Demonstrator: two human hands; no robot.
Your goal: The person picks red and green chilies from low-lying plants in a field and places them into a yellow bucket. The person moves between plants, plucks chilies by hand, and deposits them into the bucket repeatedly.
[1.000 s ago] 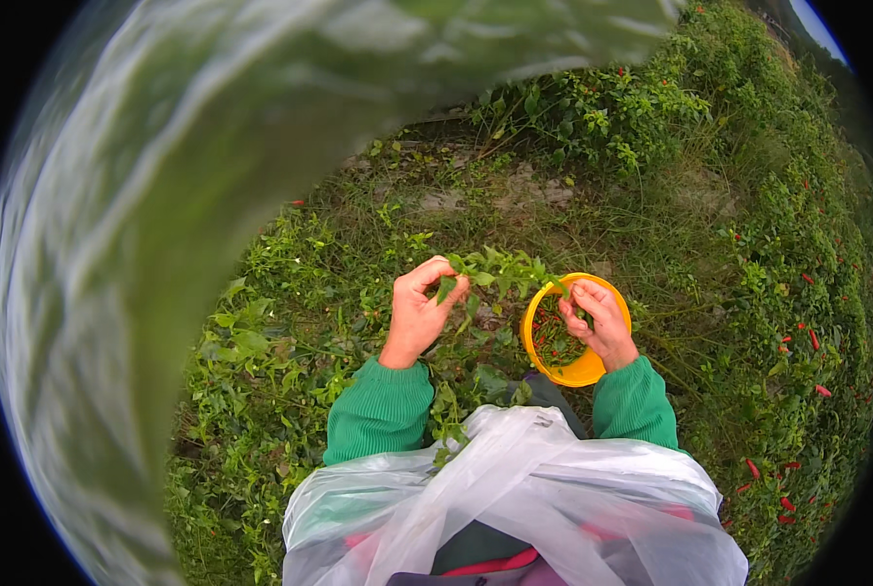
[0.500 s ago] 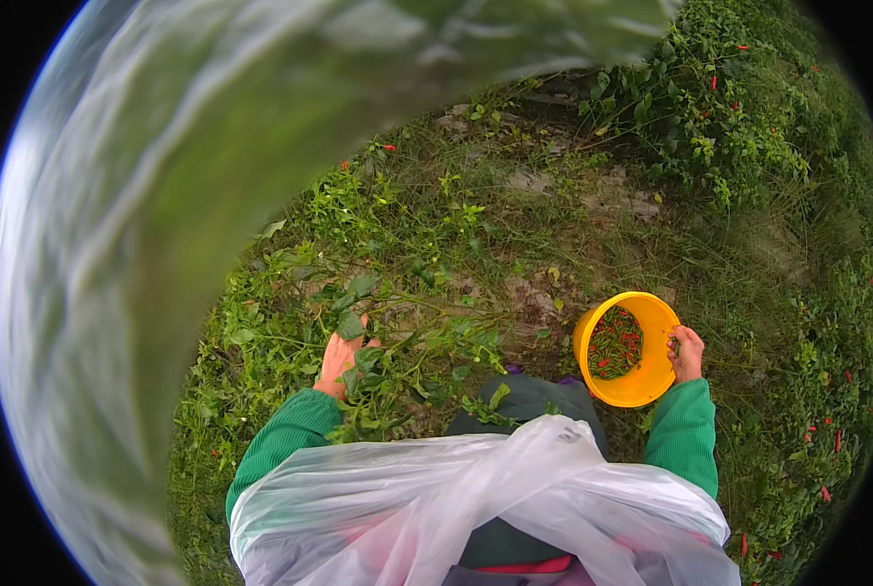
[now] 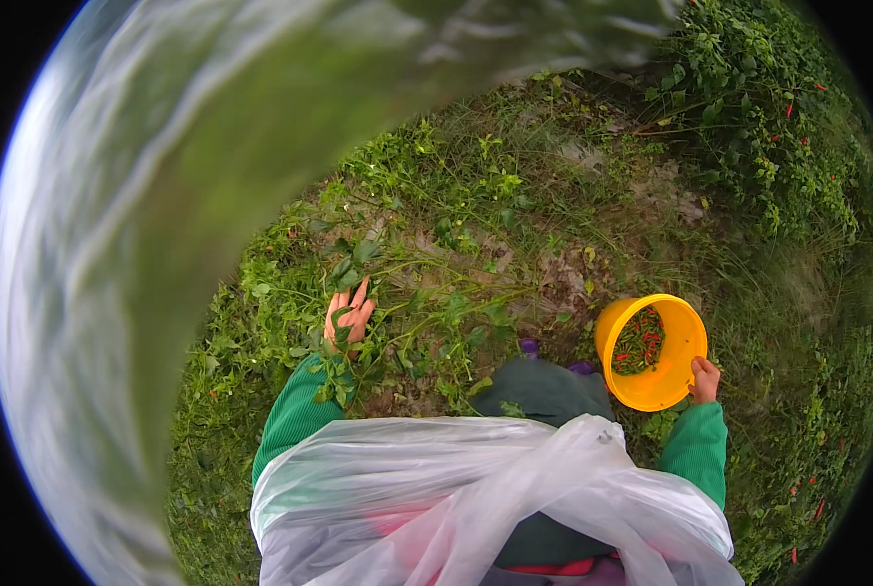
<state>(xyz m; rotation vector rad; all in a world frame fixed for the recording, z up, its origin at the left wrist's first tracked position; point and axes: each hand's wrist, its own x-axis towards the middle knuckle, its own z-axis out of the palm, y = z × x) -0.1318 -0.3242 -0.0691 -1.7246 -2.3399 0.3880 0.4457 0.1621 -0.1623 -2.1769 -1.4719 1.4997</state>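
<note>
- My left hand (image 3: 349,314) is down among the leafy stems of a low pepper plant (image 3: 427,322), fingers stretched flat and loose, clasping nothing; leaves cross over the wrist.
- My right hand (image 3: 703,379) grips the near rim of a yellow bucket (image 3: 673,376), fingers curled over the edge.
- Inside the bucket, just left of those fingers, lies a heap of green and red peppers (image 3: 640,342).
- The bucket sits well apart from my left hand, off to its right, with the plant's stems spreading between them.
- Both green sleeves (image 3: 295,415) come out from under a clear plastic sheet (image 3: 476,488) below my hands.
- Beyond my right fingers, a bush (image 3: 749,127) carries small red peppers.
</note>
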